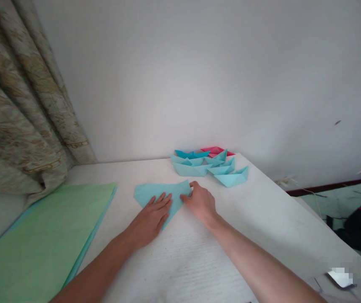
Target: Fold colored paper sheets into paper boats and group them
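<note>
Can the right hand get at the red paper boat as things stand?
Probably, but the light blue paper boats stand between the right hand and the red paper boat, which sits behind them by the wall, so the hand would have to pass over them.

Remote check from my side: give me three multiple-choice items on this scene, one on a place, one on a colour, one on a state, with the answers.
1. Where do the folded paper boats sit?
A. On the green paper
B. At the far end of the white table, by the wall
C. Under the curtain

2. Besides blue, what colour is a boat at the back of the group?
A. Yellow
B. White
C. Pinkish red

3. What state is the blue paper under the left hand and right hand in?
A. Folded to a pointed shape
B. Crumpled into a ball
C. A flat open square

Answers:
1. B, the boats lie beyond both hands, near the wall.
2. C, the pinkish red boat lies behind the blue ones.
3. A, its edges taper to a point below the left hand.
</note>
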`<control>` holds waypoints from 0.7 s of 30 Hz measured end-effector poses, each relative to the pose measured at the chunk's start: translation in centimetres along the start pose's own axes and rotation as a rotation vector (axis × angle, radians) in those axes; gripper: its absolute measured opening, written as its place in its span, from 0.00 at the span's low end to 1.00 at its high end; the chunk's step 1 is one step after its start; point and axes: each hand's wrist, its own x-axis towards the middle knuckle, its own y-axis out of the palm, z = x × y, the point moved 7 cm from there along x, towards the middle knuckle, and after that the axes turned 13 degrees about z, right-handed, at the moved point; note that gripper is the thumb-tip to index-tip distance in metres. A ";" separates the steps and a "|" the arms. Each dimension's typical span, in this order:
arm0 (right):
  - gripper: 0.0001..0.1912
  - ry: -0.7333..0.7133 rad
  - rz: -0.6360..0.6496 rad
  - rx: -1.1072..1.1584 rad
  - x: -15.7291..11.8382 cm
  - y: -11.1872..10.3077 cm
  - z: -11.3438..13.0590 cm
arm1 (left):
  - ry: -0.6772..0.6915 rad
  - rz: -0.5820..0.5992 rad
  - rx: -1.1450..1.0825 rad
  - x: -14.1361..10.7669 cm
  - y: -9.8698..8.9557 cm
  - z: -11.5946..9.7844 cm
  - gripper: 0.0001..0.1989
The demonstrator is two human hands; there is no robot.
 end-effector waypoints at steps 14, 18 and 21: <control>0.27 -0.229 -0.059 -0.072 0.0 -0.4 1.2 | -0.020 0.305 0.144 0.1 0.1 1.0 0.23; 0.17 -0.288 -0.092 -0.030 -0.1 -0.6 1.5 | -0.017 0.337 0.143 0.1 0.1 1.3 0.22; 0.10 -0.357 -0.154 0.023 -0.3 -1.1 1.7 | -0.086 0.317 0.207 0.1 -0.3 2.2 0.22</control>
